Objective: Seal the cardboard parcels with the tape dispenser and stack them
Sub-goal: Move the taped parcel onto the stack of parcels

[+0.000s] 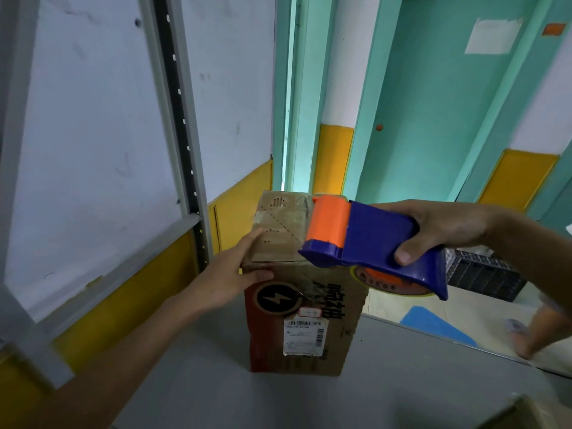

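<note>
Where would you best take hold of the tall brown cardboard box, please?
Probably by its two upright side faces, one hand from each side: the tall brown cardboard box stands upright on the grey table, and the blue and orange tape dispenser in the right hand crowds its top, where the left hand presses.

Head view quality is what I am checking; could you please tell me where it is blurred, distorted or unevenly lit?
In the head view, the tape dispenser and cardboard parcel are fairly sharp; a shape at the right edge is motion-blurred beyond telling; the wide lens bows the shelf upright and door frame; lighting is dim and soft, brightest at the door gap.
</note>
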A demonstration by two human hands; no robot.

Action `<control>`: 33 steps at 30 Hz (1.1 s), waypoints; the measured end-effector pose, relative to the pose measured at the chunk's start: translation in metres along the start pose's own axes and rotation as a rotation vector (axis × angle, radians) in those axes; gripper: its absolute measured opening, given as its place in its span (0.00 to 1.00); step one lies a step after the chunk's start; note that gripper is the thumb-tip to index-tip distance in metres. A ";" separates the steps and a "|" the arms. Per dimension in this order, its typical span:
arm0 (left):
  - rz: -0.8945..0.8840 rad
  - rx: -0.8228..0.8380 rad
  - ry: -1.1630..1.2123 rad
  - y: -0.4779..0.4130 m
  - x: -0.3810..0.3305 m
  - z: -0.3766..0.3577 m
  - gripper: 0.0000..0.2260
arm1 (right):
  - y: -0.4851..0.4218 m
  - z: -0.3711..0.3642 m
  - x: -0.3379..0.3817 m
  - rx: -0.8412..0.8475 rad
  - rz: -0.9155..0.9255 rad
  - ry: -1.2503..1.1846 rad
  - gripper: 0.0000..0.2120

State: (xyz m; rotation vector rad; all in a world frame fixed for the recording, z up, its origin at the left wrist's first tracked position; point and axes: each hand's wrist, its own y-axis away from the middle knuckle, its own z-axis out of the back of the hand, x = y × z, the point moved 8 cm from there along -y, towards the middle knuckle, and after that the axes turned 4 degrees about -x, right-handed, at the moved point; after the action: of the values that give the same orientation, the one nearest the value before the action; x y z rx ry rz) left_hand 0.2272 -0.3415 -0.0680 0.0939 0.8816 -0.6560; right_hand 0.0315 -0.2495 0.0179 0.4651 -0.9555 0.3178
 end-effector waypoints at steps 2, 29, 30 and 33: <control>0.037 0.058 -0.044 0.004 -0.002 0.000 0.37 | 0.001 -0.001 0.003 0.023 -0.011 0.033 0.36; 0.124 -0.386 0.531 0.040 -0.052 0.042 0.12 | -0.017 -0.039 0.045 0.141 0.030 0.248 0.20; 0.124 -0.409 0.511 0.043 -0.048 0.044 0.10 | -0.017 -0.038 0.042 0.139 0.018 0.258 0.20; 0.231 -0.603 0.437 0.060 -0.007 0.080 0.09 | -0.001 -0.020 0.028 0.090 -0.059 0.306 0.23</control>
State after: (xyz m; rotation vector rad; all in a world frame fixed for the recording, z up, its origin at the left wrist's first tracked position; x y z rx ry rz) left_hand 0.3131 -0.3163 -0.0223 -0.2089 1.4338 -0.1312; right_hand 0.0614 -0.2390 0.0309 0.5092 -0.6306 0.3677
